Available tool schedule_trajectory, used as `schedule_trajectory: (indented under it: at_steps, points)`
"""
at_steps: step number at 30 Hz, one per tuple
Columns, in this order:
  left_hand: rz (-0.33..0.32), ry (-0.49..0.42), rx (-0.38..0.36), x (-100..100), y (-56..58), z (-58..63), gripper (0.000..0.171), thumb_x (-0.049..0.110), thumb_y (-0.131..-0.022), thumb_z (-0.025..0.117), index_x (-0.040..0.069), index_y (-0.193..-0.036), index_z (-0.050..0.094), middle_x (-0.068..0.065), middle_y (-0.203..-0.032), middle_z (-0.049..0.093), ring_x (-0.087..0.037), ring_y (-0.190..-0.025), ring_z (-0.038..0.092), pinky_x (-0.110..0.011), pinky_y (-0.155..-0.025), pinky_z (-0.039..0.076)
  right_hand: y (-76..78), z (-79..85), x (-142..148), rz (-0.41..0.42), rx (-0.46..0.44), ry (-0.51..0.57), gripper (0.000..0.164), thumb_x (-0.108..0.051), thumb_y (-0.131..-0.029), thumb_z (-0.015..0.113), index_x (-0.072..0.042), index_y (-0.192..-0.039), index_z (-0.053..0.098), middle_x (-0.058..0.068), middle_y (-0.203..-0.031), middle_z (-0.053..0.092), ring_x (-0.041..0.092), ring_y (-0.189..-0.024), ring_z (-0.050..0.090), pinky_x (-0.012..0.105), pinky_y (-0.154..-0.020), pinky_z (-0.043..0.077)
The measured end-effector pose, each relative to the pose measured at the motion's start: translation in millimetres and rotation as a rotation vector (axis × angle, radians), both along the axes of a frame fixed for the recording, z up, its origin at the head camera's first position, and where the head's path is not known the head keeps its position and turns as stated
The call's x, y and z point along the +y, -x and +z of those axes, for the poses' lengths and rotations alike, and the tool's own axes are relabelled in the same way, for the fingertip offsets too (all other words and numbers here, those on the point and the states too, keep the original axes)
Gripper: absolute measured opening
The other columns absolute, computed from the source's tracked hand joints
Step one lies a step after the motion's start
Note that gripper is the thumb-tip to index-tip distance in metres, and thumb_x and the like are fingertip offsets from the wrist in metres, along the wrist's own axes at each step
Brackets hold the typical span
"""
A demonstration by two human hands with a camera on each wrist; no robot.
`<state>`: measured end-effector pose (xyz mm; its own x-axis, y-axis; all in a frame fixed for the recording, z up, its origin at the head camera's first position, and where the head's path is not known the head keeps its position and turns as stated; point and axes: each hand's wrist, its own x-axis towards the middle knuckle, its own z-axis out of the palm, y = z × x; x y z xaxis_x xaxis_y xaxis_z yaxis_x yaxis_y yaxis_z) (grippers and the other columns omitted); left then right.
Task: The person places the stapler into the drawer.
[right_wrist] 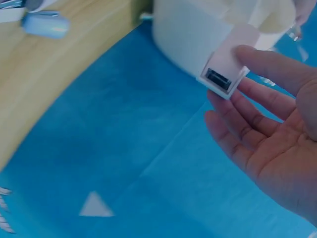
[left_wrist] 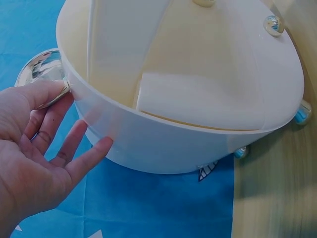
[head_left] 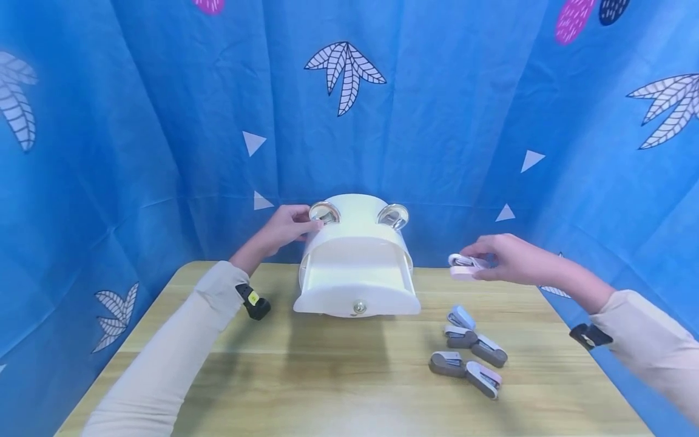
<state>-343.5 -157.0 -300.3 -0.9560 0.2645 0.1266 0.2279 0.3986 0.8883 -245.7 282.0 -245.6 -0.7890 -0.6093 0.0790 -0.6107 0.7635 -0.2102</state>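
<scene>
A white storage box (head_left: 357, 212) with two shiny metallic ears stands near the back of the table. Its drawer (head_left: 356, 301), with a round knob, is pulled out toward me. My left hand (head_left: 285, 229) pinches the rim of the box's left ear (left_wrist: 40, 69) between thumb and fingers, other fingertips against the side wall. Off to the right, my right hand (head_left: 510, 260) holds a pale pink and white mini stapler (right_wrist: 233, 55) above the table, thumb on one face and fingers on the other. The stapler is apart from the box in the head view.
On the table (head_left: 262, 388), right of the box, lie several more mini staplers: a blue one (head_left: 461, 317), grey and white ones (head_left: 448, 364), and a pink and grey one (head_left: 483, 379). A blue patterned curtain (head_left: 437, 121) hangs behind and along both sides.
</scene>
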Motion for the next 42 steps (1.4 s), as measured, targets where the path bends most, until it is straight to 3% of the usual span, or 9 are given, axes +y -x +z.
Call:
schedule_trajectory:
  at_steps: [7,11,16,18,20,27,36,42]
  points:
    - [0.027,-0.01,-0.007,-1,0.4,1.1,0.025,0.025,-0.098,0.069,0.005,-0.113,0.068,-0.016,-0.108,0.069,-0.032,-0.111,0.063,-0.055,-0.101,0.055,-0.6,23.1,-54,0.138,0.027,-0.004,0.037,-0.01,-0.088,0.079,-0.003,-0.124,0.072,0.005,-0.109,0.074,0.02,-0.099,0.068,0.037,-0.081,0.062]
    - [0.012,-0.021,-0.006,0,1.2,-1.8,0.028,0.023,-0.098,0.069,0.003,-0.117,0.067,-0.019,-0.113,0.07,-0.034,-0.115,0.064,-0.055,-0.102,0.054,1.9,26.9,-81,0.197,0.013,-0.032,0.034,-0.01,-0.089,0.078,-0.002,-0.122,0.072,0.005,-0.104,0.074,0.017,-0.092,0.065,0.034,-0.078,0.059]
    - [0.001,-0.034,0.004,1,1.4,-2.5,0.028,0.023,-0.098,0.069,0.001,-0.116,0.067,-0.023,-0.114,0.069,-0.035,-0.114,0.063,-0.056,-0.101,0.054,9.3,29.1,-110,0.283,-0.005,-0.052,0.006,-0.009,-0.09,0.077,-0.007,-0.093,0.073,-0.004,-0.07,0.053,0.011,-0.068,0.049,0.023,-0.062,0.041]
    - [0.006,-0.03,0.003,0,0.7,-1.8,0.028,0.024,-0.099,0.069,0.001,-0.115,0.067,-0.023,-0.114,0.069,-0.035,-0.114,0.063,-0.057,-0.101,0.054,12.2,29.8,-120,0.306,-0.022,-0.056,0.013,-0.01,-0.09,0.077,-0.01,-0.082,0.067,-0.004,-0.065,0.04,0.01,-0.063,0.042,0.022,-0.058,0.033]
    - [0.01,-0.021,0.001,0,0.1,-1.4,0.029,0.024,-0.099,0.069,0.001,-0.115,0.066,-0.023,-0.115,0.068,-0.035,-0.115,0.062,-0.057,-0.102,0.053,14.4,29.6,-130,0.319,-0.035,-0.057,0.02,-0.012,-0.091,0.077,-0.01,-0.077,0.064,-0.006,-0.064,0.037,0.01,-0.061,0.04,0.022,-0.057,0.03]
    - [0.019,-0.015,-0.01,2,-1.0,0.2,0.029,0.023,-0.098,0.069,0.001,-0.118,0.066,-0.02,-0.116,0.069,-0.035,-0.116,0.062,-0.057,-0.103,0.052,24.3,25.0,-158,0.357,-0.047,-0.075,0.026,-0.019,-0.092,0.077,-0.01,-0.071,0.063,-0.006,-0.061,0.042,0.009,-0.059,0.036,0.021,-0.056,0.029]
    - [0.032,-0.024,-0.016,2,-1.1,0.1,0.028,0.022,-0.098,0.069,0.002,-0.118,0.066,-0.02,-0.117,0.069,-0.035,-0.116,0.063,-0.055,-0.102,0.054,38.3,17.6,-191,0.396,-0.033,-0.107,0.043,-0.016,-0.092,0.076,-0.014,-0.061,0.046,-0.007,-0.058,0.028,0.006,-0.054,0.024,0.021,-0.054,0.021]
    - [0.027,-0.049,0.003,2,-1.4,-3.5,0.025,0.02,-0.097,0.071,0.002,-0.113,0.067,-0.018,-0.111,0.072,-0.026,-0.105,0.066,-0.053,-0.1,0.056,40.0,10.3,-206,0.415,-0.004,-0.115,0.047,-0.01,-0.088,0.078,-0.016,-0.06,0.041,-0.008,-0.057,0.025,0.006,-0.054,0.022,0.021,-0.054,0.019]
